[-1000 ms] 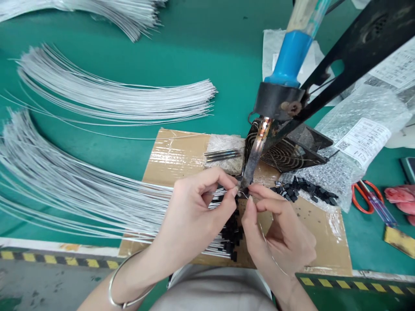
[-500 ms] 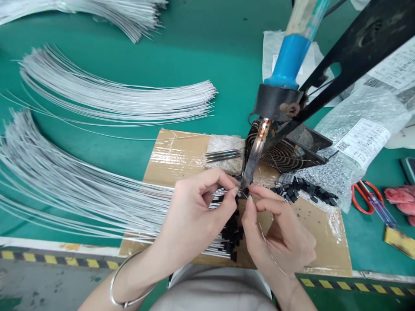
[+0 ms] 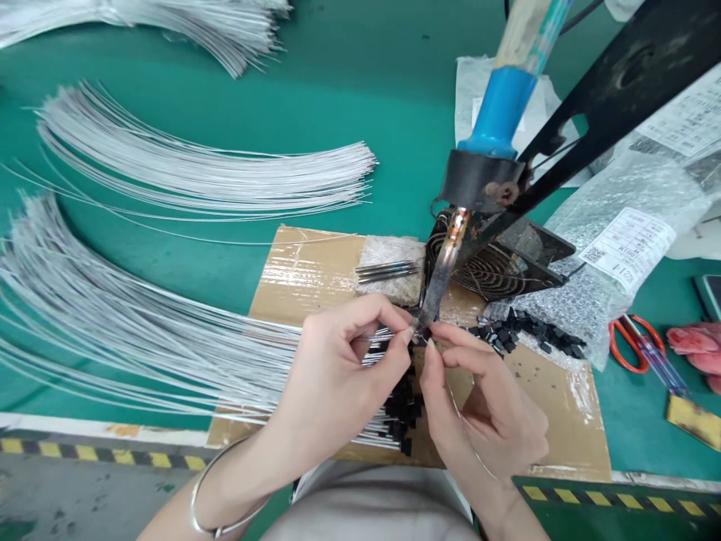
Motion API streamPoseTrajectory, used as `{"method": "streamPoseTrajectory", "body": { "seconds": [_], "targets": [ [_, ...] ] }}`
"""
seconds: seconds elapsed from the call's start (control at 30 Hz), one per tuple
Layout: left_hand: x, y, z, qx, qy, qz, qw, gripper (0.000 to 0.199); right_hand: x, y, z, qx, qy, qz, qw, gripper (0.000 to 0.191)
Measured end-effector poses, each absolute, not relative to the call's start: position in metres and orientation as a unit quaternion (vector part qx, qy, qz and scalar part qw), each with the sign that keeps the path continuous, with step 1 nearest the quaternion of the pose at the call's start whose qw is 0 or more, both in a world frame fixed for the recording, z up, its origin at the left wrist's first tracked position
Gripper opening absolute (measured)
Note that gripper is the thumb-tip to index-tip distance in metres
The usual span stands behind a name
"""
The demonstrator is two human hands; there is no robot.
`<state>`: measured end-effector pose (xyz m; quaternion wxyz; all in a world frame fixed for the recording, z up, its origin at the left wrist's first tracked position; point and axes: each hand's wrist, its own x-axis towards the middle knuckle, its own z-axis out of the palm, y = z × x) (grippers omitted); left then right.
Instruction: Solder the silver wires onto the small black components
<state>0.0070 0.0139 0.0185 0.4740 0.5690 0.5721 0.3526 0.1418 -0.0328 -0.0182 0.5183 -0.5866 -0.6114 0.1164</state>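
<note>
At the tip of a soldering iron (image 3: 442, 274) held in a stand, both my hands meet. My left hand (image 3: 352, 368) is closed in a pinch just left of the tip; what lies between its thumb and forefinger is too small and hidden to name. My right hand (image 3: 478, 398) pinches a thin strand of solder wire (image 3: 476, 451), which runs down across the palm to the wrist. Under the left hand lies a bundle of grey-white wires (image 3: 169, 315), with black end pieces (image 3: 401, 409) on their near ends.
A cardboard sheet (image 3: 304, 278) bears a pad with metal rods (image 3: 386, 270) and loose black pieces (image 3: 529, 330). Behind the iron sits a fan (image 3: 496, 263). More wires (image 3: 214, 173) lie at left; a bubble-wrap bag (image 3: 613, 225) and orange-handled scissors (image 3: 631, 342) at right.
My right fingertips have shifted very slightly left, closer to the iron's tip, with the solder wire still in them. My left hand keeps its pinch in nearly the same place.
</note>
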Motion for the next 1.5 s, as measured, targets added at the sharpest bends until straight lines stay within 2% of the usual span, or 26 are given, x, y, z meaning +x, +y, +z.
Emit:
{"method": "streamPoseTrajectory", "body": {
  "seconds": [0.93,1.1,1.2,1.3,1.33,1.5],
  "targets": [
    [0.008,0.016,0.021,0.577,0.559,0.367,0.47,0.014,0.142,-0.033,-0.019,-0.581,-0.611,0.139,0.52,0.022],
    [0.009,0.018,0.018,0.569,0.568,0.356,0.476,0.013,0.146,-0.035,-0.023,-0.587,-0.563,0.151,0.562,0.016],
    [0.008,0.018,0.016,0.567,0.574,0.351,0.476,0.012,0.153,-0.034,-0.026,-0.628,-0.509,0.149,0.569,0.003],
    [0.007,0.017,0.014,0.567,0.575,0.348,0.477,0.012,0.159,-0.034,-0.028,-0.631,-0.521,0.182,0.546,0.027],
    [0.007,0.017,0.014,0.568,0.574,0.346,0.477,0.011,0.161,-0.035,-0.028,-0.624,-0.525,0.198,0.544,0.029],
    [0.008,0.016,0.016,0.574,0.565,0.346,0.481,0.012,0.161,-0.039,-0.027,-0.605,-0.547,0.235,0.528,0.01]
  ]
}}
